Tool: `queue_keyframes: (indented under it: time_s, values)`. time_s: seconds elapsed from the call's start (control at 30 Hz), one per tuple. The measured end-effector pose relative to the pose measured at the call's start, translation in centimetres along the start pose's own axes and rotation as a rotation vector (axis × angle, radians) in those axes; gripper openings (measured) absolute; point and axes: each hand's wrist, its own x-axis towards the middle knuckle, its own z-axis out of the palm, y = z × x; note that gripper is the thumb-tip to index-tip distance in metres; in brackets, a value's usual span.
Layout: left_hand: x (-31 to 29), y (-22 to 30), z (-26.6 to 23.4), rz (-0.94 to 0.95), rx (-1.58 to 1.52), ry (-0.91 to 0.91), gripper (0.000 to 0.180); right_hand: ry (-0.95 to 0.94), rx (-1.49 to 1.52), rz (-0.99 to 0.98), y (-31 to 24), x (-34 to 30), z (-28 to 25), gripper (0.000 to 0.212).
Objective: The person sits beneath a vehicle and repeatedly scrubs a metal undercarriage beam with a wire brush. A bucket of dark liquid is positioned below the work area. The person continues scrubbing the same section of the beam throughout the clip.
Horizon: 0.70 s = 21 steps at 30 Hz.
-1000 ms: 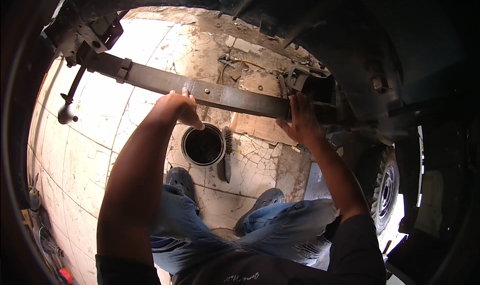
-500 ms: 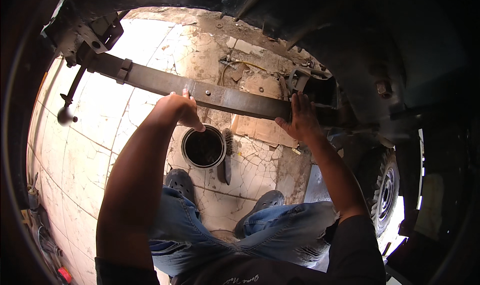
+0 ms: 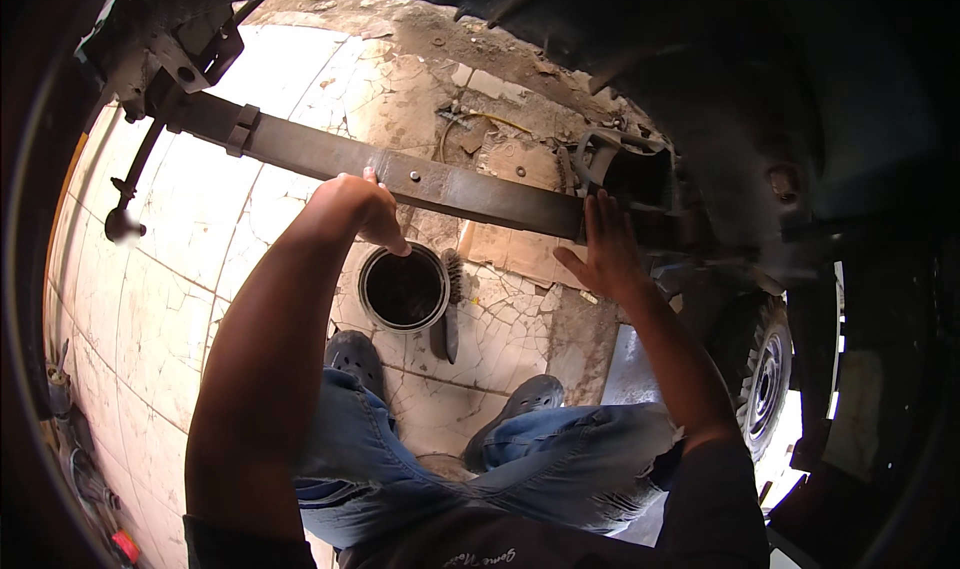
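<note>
A: How is the left hand [image 3: 358, 209] placed?

B: It bends at the wrist and comes up to the near edge of the long bar [image 3: 500, 200], with a fingertip showing there and the thumb pointing away, downward. Its fingers are partly hidden, so I cannot tell whether it grips.

A: And the right hand [image 3: 610, 254]?

B: This one is open. The fingers are straight, their tips over the right part of the bar, and the thumb is spread out to the side.

A: Of which material is the bar, and where does it lie?

B: It is flat, grey-brown metal with a dull surface, and it crosses in front of the person, from upper left down toward the right. Near the left hand, a small, shiny, round pin [image 3: 415, 176] sits in its face. Farther left, a narrow metal band [image 3: 241, 129] goes across it.

A: What do you see farther out?

B: On the floor [image 3: 510, 309], of pale tiles with fine cracks, stands a round can [image 3: 405, 328], dark inside. Just beside it lies a brush [image 3: 454, 277] with rough bristles. Brown cardboard [image 3: 512, 253] lies near, flat and worn. At the right is a wheel [image 3: 768, 381] with a coarse, blocky tyre.
</note>
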Motion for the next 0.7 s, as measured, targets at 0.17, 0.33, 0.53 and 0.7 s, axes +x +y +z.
queue_keyframes:
  time_s: [0.17, 0.33, 0.53, 0.7]
  values:
    - [0.8, -0.1, 0.6, -0.015, 0.031, 0.036, 0.108, -0.041, 0.003, 0.054, 0.1, 1.7, -0.4, 0.101]
    - [0.6, -0.5, 1.0, 0.024, 0.043, 0.058, 0.108, -0.107, -0.043, -0.013, -1.5, -1.5, -1.0, 0.101]
    - [0.3, 0.2, 0.7, -0.010, 0.025, 0.042, 0.108, -0.004, -0.016, -0.018, -0.2, 0.0, 0.3, 0.092]
    - [0.3, -0.6, 1.2, 0.003, 0.027, 0.081, 0.108, -0.253, 0.225, 0.119, 0.7, 6.2, -2.1, 0.084]
